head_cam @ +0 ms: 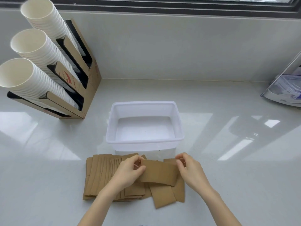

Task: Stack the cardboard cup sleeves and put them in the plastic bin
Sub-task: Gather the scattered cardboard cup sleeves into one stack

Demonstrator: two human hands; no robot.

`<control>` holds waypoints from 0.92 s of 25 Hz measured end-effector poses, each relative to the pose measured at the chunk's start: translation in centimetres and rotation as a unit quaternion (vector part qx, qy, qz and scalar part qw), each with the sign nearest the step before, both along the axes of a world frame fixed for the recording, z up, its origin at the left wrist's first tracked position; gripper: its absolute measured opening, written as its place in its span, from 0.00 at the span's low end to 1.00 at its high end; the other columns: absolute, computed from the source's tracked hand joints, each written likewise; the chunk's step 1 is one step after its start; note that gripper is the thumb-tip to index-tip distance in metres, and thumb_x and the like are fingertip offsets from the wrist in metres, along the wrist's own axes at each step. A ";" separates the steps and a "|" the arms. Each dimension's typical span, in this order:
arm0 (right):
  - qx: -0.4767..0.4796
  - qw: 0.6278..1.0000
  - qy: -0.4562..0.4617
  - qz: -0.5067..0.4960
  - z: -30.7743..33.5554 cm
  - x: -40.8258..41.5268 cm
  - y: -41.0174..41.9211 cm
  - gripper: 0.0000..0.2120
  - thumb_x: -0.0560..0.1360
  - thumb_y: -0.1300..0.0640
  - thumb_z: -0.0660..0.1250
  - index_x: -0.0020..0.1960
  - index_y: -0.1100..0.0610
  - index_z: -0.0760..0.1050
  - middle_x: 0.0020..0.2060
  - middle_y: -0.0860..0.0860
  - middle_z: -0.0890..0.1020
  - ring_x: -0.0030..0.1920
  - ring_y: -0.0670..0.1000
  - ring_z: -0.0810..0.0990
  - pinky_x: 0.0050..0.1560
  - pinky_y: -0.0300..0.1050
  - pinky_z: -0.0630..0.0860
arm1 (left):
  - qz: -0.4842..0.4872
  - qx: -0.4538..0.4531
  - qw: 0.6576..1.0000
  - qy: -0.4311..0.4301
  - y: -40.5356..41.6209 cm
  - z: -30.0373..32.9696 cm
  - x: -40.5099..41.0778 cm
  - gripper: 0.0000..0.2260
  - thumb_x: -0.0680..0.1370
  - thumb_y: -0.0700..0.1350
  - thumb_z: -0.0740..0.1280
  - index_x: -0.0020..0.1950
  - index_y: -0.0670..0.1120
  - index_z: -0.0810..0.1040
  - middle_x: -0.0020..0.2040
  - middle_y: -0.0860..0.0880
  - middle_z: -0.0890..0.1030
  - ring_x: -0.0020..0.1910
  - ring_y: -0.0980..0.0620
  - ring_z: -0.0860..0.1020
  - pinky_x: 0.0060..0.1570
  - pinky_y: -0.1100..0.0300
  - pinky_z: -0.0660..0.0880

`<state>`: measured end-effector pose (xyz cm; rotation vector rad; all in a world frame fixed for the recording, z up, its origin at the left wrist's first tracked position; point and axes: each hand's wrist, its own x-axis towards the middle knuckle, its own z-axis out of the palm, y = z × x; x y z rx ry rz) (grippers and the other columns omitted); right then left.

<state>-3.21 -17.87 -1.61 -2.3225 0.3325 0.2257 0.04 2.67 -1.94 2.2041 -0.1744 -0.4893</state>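
Head view, looking down on a pale glossy counter (48, 160) under a window.

Near the front edge, at its middle: a loose spread of flattened cardboard cup sleeves (104, 175), fanned and overlapping, some skewed toward the right end of the pile. One sleeve (158, 172) lifted above the rest, held flat and level by both ends. Left hand (128, 172) pinching the sleeve's left end between thumb and fingers. Right hand (189, 168) closed on its right end, fingertips curled over the far corner. Both hands grasping, neither free.

Just behind the pile, toward the middle of the counter: the plastic bin (112, 118), translucent white, upright, open at the top, nothing visible inside. Near wall close to the far edge of the sleeves; touching or not, cannot tell.

At the back left corner: a cardboard cup holder (91, 75) with three leaning columns of white paper cups (40, 51). At the right edge: a clear lidded container (286, 88), partly out of frame.

Progress, by judgement: early. No neat stack formed, no sleeve in the bin. Left to do: gathering and squaring the whole spread, starting with the held piece, then lowering the stack into the bin.
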 end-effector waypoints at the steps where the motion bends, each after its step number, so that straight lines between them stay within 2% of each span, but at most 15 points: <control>1: -0.016 1.000 0.009 -0.007 -0.2 0.0 -0.2 0.12 0.77 0.55 0.57 0.59 0.55 0.70 0.55 0.52 0.77 0.52 0.51 0.76 0.52 0.45 0.73 | 0.020 -0.010 1.000 0.005 0.5 0.1 0.1 0.04 0.74 0.44 0.63 0.48 0.51 0.74 0.47 0.52 0.79 0.43 0.57 0.76 0.39 0.71 0.70; 3: -0.060 0.997 0.045 -0.001 -0.6 -0.3 -0.1 0.19 0.76 0.53 0.59 0.66 0.55 0.63 0.60 0.53 0.71 0.57 0.52 0.74 0.51 0.43 0.71 | 0.060 -0.035 0.997 0.026 1.4 0.3 0.2 0.05 0.75 0.42 0.62 0.44 0.53 0.73 0.45 0.51 0.78 0.43 0.54 0.76 0.39 0.64 0.73; 5: -0.105 0.991 0.084 0.016 -1.0 -0.4 0.2 0.30 0.74 0.50 0.63 0.70 0.57 0.56 0.63 0.55 0.65 0.64 0.55 0.68 0.57 0.45 0.69 | 0.083 -0.046 0.995 0.036 2.0 0.4 0.2 0.08 0.75 0.41 0.61 0.41 0.55 0.72 0.44 0.51 0.78 0.43 0.54 0.76 0.39 0.62 0.72; 8: -0.118 0.986 0.115 0.015 -1.4 0.0 0.6 0.35 0.69 0.47 0.68 0.69 0.56 0.57 0.62 0.56 0.62 0.65 0.57 0.63 0.63 0.49 0.65 | 0.100 -0.050 0.993 0.035 2.6 0.7 0.2 0.08 0.76 0.41 0.60 0.41 0.55 0.72 0.45 0.50 0.79 0.42 0.54 0.76 0.39 0.62 0.70; 11: -0.090 0.987 0.131 -0.010 -1.4 0.5 0.7 0.33 0.67 0.49 0.72 0.65 0.56 0.59 0.61 0.55 0.61 0.64 0.57 0.64 0.63 0.50 0.66 | 0.106 -0.058 0.992 0.036 2.7 0.9 0.2 0.08 0.76 0.41 0.60 0.42 0.54 0.72 0.47 0.49 0.80 0.42 0.55 0.76 0.36 0.64 0.70; 14: -0.070 0.990 0.122 -0.025 -1.4 0.7 0.7 0.31 0.66 0.53 0.73 0.61 0.56 0.59 0.56 0.53 0.65 0.62 0.56 0.67 0.58 0.49 0.68 | 0.110 -0.059 0.991 0.038 2.7 0.9 0.1 0.06 0.76 0.42 0.60 0.45 0.53 0.72 0.48 0.49 0.80 0.42 0.55 0.75 0.36 0.65 0.70; 17: 0.035 0.995 0.083 -0.045 -1.3 0.6 0.5 0.24 0.70 0.61 0.69 0.59 0.55 0.58 0.46 0.50 0.74 0.49 0.54 0.75 0.47 0.47 0.75 | 0.112 -0.062 0.991 0.039 2.7 1.0 0.0 0.05 0.76 0.42 0.60 0.46 0.52 0.72 0.49 0.49 0.79 0.44 0.54 0.76 0.38 0.64 0.70; 19: 0.115 0.990 0.047 -0.070 -0.8 0.4 0.4 0.22 0.72 0.64 0.65 0.62 0.54 0.60 0.41 0.48 0.75 0.41 0.49 0.76 0.37 0.39 0.74 | 0.111 -0.066 0.991 0.037 2.6 1.1 -0.1 0.07 0.76 0.42 0.59 0.44 0.54 0.71 0.48 0.49 0.79 0.45 0.54 0.76 0.38 0.64 0.70; 21: 0.158 0.982 0.007 -0.101 -0.2 0.4 0.2 0.19 0.74 0.63 0.63 0.63 0.53 0.64 0.44 0.49 0.76 0.41 0.46 0.75 0.35 0.32 0.70 | 0.112 -0.064 0.991 0.035 2.6 1.1 -0.1 0.08 0.76 0.42 0.59 0.42 0.56 0.70 0.48 0.49 0.79 0.45 0.53 0.75 0.38 0.63 0.70; 23: 0.180 0.975 -0.043 -0.127 0.4 0.4 0.0 0.13 0.75 0.62 0.63 0.58 0.52 0.69 0.45 0.50 0.78 0.43 0.48 0.76 0.37 0.32 0.70 | 0.117 -0.065 0.990 0.037 2.6 1.2 -0.1 0.08 0.77 0.43 0.59 0.42 0.55 0.70 0.49 0.48 0.79 0.47 0.52 0.76 0.39 0.63 0.71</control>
